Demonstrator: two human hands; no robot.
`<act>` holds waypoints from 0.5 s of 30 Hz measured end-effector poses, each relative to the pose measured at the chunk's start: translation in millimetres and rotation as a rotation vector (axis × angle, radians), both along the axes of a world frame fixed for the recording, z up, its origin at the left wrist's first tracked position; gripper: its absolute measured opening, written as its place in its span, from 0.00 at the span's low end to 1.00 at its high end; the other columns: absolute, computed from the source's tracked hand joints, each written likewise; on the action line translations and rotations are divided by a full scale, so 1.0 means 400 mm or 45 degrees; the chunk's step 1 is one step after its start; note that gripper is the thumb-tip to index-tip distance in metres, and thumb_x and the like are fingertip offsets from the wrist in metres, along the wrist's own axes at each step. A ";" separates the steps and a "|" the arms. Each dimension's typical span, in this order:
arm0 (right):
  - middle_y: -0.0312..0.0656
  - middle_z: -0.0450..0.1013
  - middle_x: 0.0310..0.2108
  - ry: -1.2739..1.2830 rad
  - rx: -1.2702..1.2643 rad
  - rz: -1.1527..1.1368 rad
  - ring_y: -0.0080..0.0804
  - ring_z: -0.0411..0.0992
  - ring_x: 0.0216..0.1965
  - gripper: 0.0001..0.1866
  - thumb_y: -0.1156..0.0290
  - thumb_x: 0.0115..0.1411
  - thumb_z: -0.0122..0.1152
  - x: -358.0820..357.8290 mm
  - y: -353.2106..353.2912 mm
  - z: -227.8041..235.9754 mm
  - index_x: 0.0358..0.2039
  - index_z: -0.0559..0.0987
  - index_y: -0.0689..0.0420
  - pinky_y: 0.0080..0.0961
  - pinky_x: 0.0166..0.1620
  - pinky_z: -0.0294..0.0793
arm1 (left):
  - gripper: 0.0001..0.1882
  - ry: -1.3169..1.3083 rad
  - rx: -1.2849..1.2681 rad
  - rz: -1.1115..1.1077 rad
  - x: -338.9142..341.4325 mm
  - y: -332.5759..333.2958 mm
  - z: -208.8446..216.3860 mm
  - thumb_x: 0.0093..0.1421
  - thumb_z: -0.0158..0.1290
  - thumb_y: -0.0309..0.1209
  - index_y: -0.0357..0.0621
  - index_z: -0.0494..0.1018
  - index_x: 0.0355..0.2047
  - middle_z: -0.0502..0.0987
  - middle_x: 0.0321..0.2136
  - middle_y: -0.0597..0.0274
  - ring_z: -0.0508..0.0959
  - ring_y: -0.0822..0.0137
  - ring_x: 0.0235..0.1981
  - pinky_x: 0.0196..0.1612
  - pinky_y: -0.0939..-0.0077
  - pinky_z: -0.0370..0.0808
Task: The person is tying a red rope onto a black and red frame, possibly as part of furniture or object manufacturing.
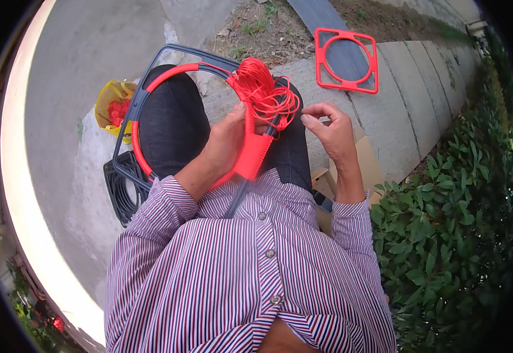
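Note:
A dark square frame [128, 136] with a round ring inside rests across my lap, tilted. Red cord is wound closely round parts of the ring [136, 136], and a broad red wrapped section [254, 157] covers its right side. My left hand [226, 138] grips the frame at that side, with some fingers hidden behind it. Just above lies a loose bundle of red cord [255, 82], its loops hanging over the frame's edge. Right of the loops, my right hand [331, 126] is raised with thumb and forefinger drawn together; anything between them is too small to make out.
A red square frame with a round opening [346, 89] lies on the paving ahead. To the left are a yellow bag [101, 109] with red material inside and several stacked dark frames [115, 194]. A cardboard box [368, 159] sits beside my right leg, near a leafy hedge [438, 247].

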State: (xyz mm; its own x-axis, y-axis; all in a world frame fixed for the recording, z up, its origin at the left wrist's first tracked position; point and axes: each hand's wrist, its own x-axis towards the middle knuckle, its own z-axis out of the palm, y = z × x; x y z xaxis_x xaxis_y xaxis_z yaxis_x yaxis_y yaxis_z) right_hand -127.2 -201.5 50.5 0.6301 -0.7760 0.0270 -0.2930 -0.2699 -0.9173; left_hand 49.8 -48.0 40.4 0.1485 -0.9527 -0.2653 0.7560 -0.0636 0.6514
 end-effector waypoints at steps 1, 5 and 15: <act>0.43 0.76 0.35 0.183 -0.140 0.230 0.35 0.75 0.36 0.20 0.61 0.49 0.69 0.007 0.024 0.000 0.36 0.79 0.63 0.29 0.41 0.73 | 0.36 -0.046 -0.003 -0.042 -0.001 0.001 0.006 0.61 0.46 0.55 0.41 0.57 0.60 0.72 0.50 0.50 0.74 0.62 0.49 0.53 0.69 0.70; 0.42 0.73 0.37 0.193 -0.427 0.224 0.34 0.74 0.36 0.21 0.63 0.46 0.70 0.037 0.071 -0.080 0.38 0.79 0.61 0.27 0.43 0.73 | 0.34 -0.012 0.059 -0.020 -0.010 0.003 0.007 0.65 0.39 0.56 0.38 0.62 0.58 0.73 0.50 0.50 0.74 0.63 0.49 0.52 0.70 0.70; 0.35 0.74 0.35 -0.394 0.753 0.064 0.22 0.72 0.37 0.17 0.73 0.47 0.70 0.045 0.094 -0.071 0.38 0.77 0.62 0.22 0.43 0.72 | 0.36 0.010 0.073 -0.067 0.001 -0.002 -0.003 0.63 0.42 0.54 0.40 0.56 0.61 0.72 0.50 0.47 0.76 0.62 0.47 0.51 0.72 0.73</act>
